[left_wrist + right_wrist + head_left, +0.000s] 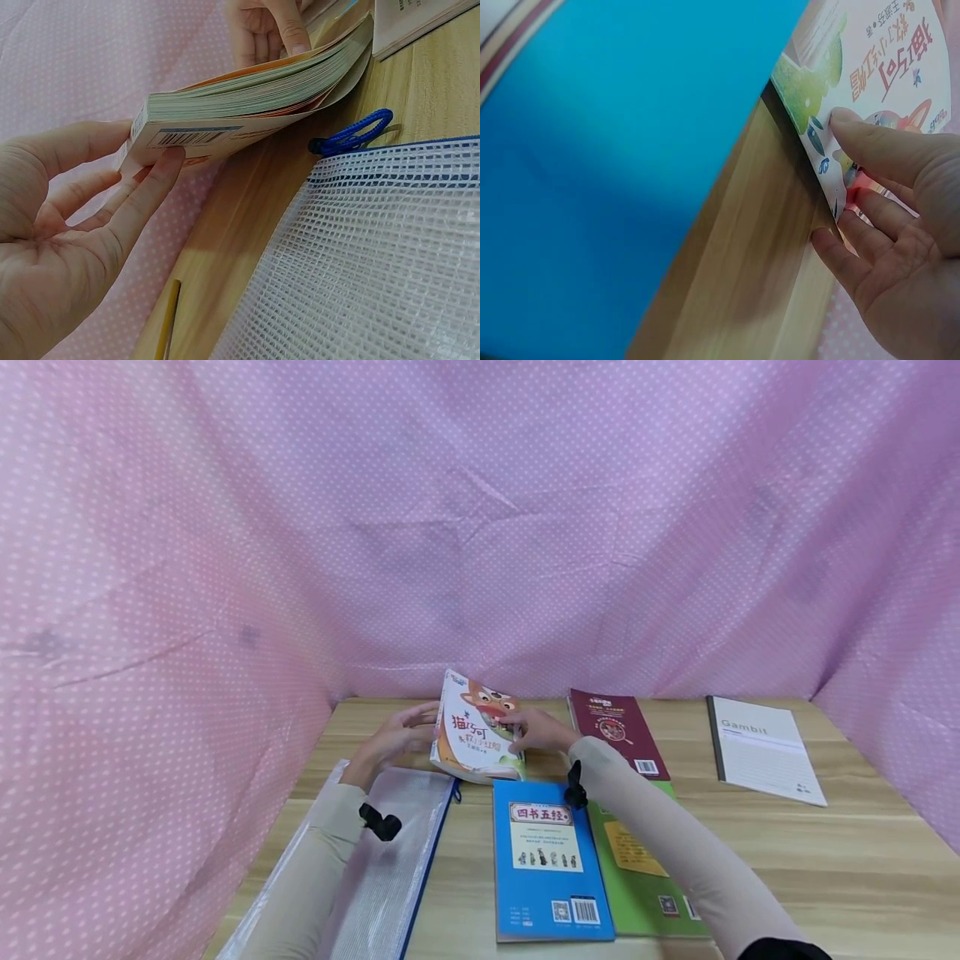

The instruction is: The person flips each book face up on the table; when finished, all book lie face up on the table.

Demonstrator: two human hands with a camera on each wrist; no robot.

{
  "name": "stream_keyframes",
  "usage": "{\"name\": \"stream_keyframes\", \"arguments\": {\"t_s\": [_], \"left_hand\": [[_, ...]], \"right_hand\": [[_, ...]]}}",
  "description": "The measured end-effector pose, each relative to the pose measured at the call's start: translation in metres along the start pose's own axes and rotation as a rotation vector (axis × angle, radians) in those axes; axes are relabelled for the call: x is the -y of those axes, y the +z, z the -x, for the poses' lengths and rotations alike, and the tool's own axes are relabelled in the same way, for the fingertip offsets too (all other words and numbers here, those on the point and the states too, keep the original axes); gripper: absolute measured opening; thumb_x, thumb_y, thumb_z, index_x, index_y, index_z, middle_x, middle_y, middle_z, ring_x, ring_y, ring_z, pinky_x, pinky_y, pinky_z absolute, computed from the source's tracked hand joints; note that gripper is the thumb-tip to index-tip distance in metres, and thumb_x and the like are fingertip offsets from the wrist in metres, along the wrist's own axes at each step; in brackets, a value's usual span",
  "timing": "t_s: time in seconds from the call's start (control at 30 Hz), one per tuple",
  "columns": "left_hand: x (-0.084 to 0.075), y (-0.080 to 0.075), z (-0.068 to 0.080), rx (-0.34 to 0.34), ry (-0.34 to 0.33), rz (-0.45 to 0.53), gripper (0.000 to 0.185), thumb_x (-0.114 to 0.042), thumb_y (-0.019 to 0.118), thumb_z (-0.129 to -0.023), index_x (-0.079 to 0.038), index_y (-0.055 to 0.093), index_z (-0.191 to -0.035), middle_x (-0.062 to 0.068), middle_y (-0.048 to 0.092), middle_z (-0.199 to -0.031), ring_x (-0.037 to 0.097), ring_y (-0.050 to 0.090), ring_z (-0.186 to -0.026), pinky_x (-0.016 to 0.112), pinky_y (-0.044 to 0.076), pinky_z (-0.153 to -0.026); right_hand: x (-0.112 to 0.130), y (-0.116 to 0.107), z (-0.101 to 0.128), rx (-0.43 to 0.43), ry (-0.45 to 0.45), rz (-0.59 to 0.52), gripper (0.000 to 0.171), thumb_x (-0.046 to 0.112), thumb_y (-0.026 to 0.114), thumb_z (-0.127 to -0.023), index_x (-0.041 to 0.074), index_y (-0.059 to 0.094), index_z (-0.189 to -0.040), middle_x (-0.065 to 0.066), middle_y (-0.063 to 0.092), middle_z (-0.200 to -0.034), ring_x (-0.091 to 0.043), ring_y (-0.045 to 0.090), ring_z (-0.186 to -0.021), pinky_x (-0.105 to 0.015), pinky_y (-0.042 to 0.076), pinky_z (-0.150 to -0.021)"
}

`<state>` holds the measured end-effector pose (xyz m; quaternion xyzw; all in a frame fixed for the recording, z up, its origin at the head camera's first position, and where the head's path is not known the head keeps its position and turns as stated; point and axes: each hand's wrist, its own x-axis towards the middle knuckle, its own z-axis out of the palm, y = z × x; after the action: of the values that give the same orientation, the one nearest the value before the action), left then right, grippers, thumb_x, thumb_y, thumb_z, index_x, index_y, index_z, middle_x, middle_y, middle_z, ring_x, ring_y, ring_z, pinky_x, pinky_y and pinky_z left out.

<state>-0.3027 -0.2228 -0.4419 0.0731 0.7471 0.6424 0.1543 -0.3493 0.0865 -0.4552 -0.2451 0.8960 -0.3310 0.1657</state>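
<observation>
A white paperback book [468, 727] with an orange cartoon animal on its cover is tilted up off the wooden table at the back. My left hand [401, 735] grips it at the spine side; in the left wrist view, fingers touch both the spine and the barcoded back cover. At the opposite edge, my right hand [540, 729] pinches the book. The right wrist view shows that thumb on the front cover, with the other fingers at and under the edge. Page edges of the paperback [255, 101] face the left wrist camera.
A mesh zip pouch [397, 835] with a blue edge lies under my left forearm. Right of it are a blue book [551, 893], a green book [637, 902] and a maroon book [633, 727]. A white notebook [765, 752] lies far right. Pink dotted cloth [480, 568] hangs behind the table.
</observation>
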Motion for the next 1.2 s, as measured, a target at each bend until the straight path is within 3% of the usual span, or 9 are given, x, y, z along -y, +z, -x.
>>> {"name": "stream_keyframes", "arguments": {"t_s": [0.27,0.4,0.67,1.2], "left_hand": [[0.002,0.006,-0.003,-0.01,-0.02,0.0,0.07,-0.005,0.067,-0.095,-0.012,0.037,-0.158,0.025,0.04,-0.157,0.037,0.058,-0.13,0.047,0.052,-0.108],[0.003,0.009,-0.004,-0.011,-0.021,-0.015,0.069,-0.006,0.067,-0.096,-0.012,0.037,-0.158,0.025,0.041,-0.157,0.039,0.057,-0.131,0.046,0.053,-0.106],[0.008,0.016,-0.01,-0.015,-0.019,0.001,0.066,-0.004,0.068,-0.095,-0.012,0.042,-0.155,0.023,0.047,-0.154,0.037,0.059,-0.13,0.043,0.055,-0.104],[0.011,0.026,-0.017,0.013,-0.014,0.031,0.068,-0.001,0.066,-0.095,-0.007,0.037,-0.157,0.026,0.045,-0.155,0.039,0.057,-0.132,0.043,0.054,-0.106]], "right_hand": [[-0.009,-0.003,0.0,0.006,0.005,0.002,0.062,0.018,0.077,-0.092,0.011,0.053,-0.149,-0.017,0.045,-0.157,-0.033,0.046,-0.136,-0.053,0.042,-0.116],[-0.011,-0.005,0.002,0.006,0.0,0.016,0.062,0.017,0.076,-0.092,0.01,0.053,-0.149,-0.018,0.045,-0.158,-0.035,0.046,-0.135,-0.053,0.041,-0.117],[-0.014,-0.011,0.008,0.009,-0.027,0.067,0.06,0.016,0.076,-0.093,0.007,0.053,-0.148,-0.02,0.049,-0.152,-0.03,0.052,-0.118,-0.05,0.047,-0.108],[-0.022,-0.018,0.016,0.022,-0.03,0.079,0.059,0.015,0.073,-0.095,0.005,0.052,-0.149,-0.021,0.046,-0.156,-0.035,0.049,-0.133,-0.053,0.043,-0.115]]}}
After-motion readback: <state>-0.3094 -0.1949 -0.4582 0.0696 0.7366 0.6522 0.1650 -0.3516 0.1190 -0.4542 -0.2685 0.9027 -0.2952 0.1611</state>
